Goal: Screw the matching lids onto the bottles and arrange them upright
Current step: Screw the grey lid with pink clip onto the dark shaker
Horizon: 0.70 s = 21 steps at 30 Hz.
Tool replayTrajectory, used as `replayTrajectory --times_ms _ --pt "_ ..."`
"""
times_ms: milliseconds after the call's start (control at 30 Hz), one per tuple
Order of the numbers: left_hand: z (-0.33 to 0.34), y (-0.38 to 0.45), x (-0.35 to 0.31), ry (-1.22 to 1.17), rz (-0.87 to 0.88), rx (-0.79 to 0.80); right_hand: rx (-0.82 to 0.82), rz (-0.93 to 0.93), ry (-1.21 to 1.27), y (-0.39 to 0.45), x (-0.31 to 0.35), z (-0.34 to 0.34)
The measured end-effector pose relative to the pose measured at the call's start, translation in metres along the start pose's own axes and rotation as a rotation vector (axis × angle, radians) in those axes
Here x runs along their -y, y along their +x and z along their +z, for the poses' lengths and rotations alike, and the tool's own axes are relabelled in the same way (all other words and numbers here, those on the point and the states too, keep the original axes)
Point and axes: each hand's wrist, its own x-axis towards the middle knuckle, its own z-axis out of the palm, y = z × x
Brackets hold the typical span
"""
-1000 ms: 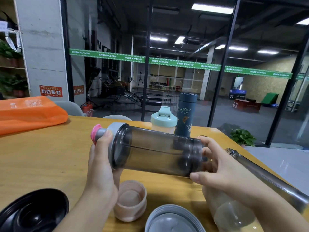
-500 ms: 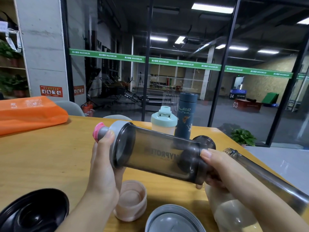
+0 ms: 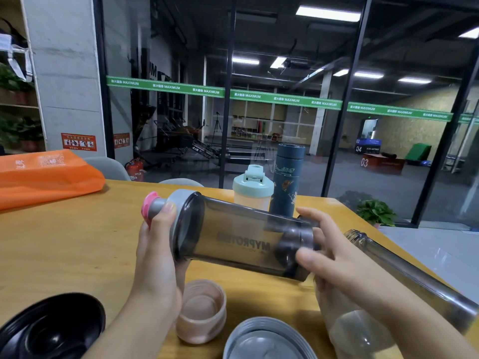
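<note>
A dark smoky shaker bottle [image 3: 238, 239] lies on its side in the air above the wooden table [image 3: 64, 242]. My left hand [image 3: 158, 257] grips its grey lid [image 3: 178, 216] with the pink cap [image 3: 149, 207]. My right hand [image 3: 334, 257] curls round the bottle's base, fingers partly off it. Two capped bottles stand upright behind: a cream one with a mint lid [image 3: 252, 189] and a dark blue flask [image 3: 286, 180]. A pink lid [image 3: 201, 317], a grey lid [image 3: 267, 340] and a black lid [image 3: 51, 330] lie loose near me.
A long clear bottle [image 3: 414, 275] without a lid lies on its side at the right edge, and a frosted bottle [image 3: 355, 330] lies under my right forearm. An orange bag [image 3: 46, 174] rests at the far left. A glass wall stands behind the table.
The bottle has turned in my hands so its printed lettering faces me. My right hand shifted its hold on the base, fingers now spread round the end.
</note>
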Motion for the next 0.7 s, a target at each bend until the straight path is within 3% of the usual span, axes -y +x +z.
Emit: replayTrajectory --times_ms 200,467,700 --pt "0.0007 0.0025 0.0001 0.018 -0.124 -0.016 -0.085 -0.073 -0.003 -0.0049 -0.0008 -0.0003" --pt "-0.0041 0.0045 0.0009 0.054 -0.139 0.048 -0.185 -0.050 -0.092 -0.0063 -0.0042 -0.0024" --pt "-0.0030 0.0039 0.0016 0.019 -0.132 0.082 -0.194 -0.013 -0.016 -0.0083 0.0044 -0.0011"
